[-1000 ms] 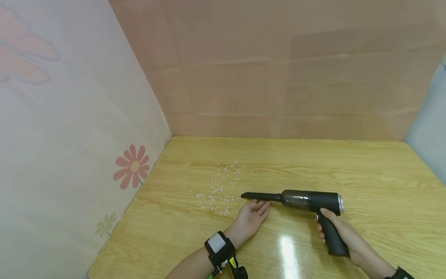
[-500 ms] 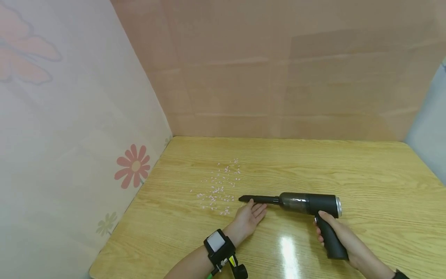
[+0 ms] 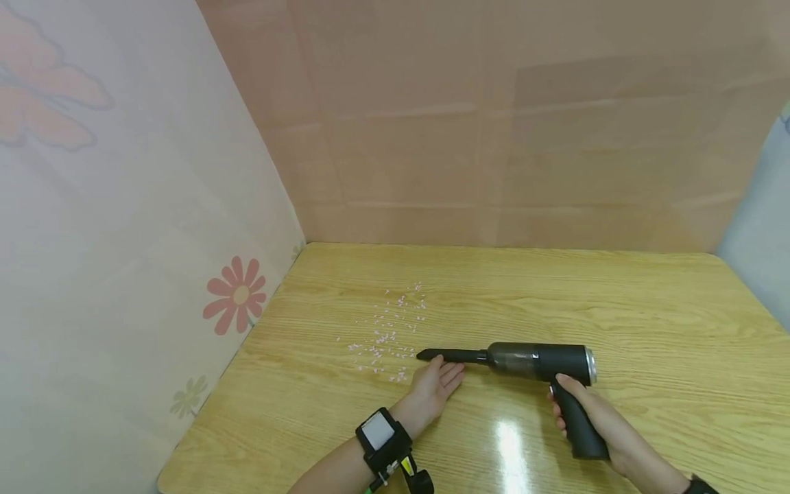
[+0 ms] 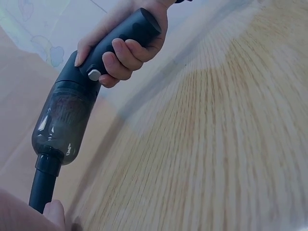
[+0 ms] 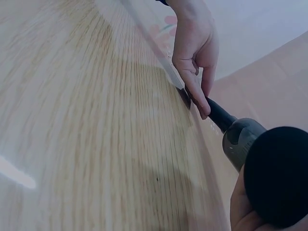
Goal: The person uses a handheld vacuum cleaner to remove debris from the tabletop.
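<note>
A black handheld vacuum cleaner (image 3: 515, 359) with a smoky see-through dust cup lies across the head view. My right hand (image 3: 595, 414) grips its handle, fingers curled round it as the left wrist view shows. Near the tip of the slim nozzle (image 3: 459, 355) is my left hand (image 3: 428, 392), palm up. Its thumb lies against the nozzle and the fingers reach under it; in the right wrist view the nozzle passes between left thumb and fingers (image 5: 198, 98). Small white bits (image 3: 384, 337) are scattered on the table, and the nozzle tip points left at their right edge.
The wood-grain table (image 3: 648, 309) meets a brown covered wall (image 3: 395, 137) at the back. A pale wall with printed flowers (image 3: 241, 295) borders the left side. A strap with a device (image 3: 382, 436) sits on my left wrist.
The vacuum cleaner and both hands have shifted a little to the left, the nozzle tip coming up to the bits. My left thumb has come up against the nozzle.
</note>
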A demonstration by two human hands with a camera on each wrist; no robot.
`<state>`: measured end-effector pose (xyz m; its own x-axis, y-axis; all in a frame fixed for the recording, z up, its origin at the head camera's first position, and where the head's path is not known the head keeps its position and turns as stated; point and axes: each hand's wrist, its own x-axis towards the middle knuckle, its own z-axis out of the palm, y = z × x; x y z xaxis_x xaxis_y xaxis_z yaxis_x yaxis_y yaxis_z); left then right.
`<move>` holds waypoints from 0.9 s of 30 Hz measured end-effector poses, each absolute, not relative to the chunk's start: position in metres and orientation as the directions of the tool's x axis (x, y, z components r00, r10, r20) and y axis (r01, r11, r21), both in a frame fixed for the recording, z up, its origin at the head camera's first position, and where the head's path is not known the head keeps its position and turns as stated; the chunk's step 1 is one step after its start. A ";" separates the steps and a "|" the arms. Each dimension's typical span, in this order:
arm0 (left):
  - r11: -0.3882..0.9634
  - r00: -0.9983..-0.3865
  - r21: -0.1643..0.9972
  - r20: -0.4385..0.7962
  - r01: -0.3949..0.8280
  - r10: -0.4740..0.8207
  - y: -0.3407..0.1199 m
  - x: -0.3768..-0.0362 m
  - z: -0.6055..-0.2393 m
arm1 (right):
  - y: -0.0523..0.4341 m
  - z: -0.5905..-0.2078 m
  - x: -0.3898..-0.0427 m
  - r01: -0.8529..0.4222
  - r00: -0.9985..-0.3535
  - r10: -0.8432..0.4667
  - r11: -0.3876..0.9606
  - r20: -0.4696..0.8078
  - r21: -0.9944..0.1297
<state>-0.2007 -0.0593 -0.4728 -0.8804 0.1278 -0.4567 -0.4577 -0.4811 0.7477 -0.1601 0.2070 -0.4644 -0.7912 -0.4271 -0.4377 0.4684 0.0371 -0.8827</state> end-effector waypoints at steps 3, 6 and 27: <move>-0.479 -0.881 0.751 -0.456 -0.455 0.121 -0.061 -0.200 -0.472 | 0.205 -0.464 -0.160 0.468 -0.796 -0.414 0.043 -0.442 -0.883; -0.478 -0.883 0.754 -0.456 -0.451 0.115 -0.062 -0.199 -0.471 | 0.202 -0.463 -0.161 0.466 -0.799 -0.406 0.049 -0.444 -0.884; -0.451 -0.887 0.774 -0.451 -0.444 0.100 -0.070 -0.197 -0.476 | 0.196 -0.464 -0.163 0.469 -0.792 -0.409 0.070 -0.454 -0.881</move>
<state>-0.1974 -0.0705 -0.4758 -0.8870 0.0995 -0.4510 -0.4443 -0.4508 0.7742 -0.1631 0.1964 -0.4644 -0.7917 -0.4087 -0.4540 0.4687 0.0703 -0.8806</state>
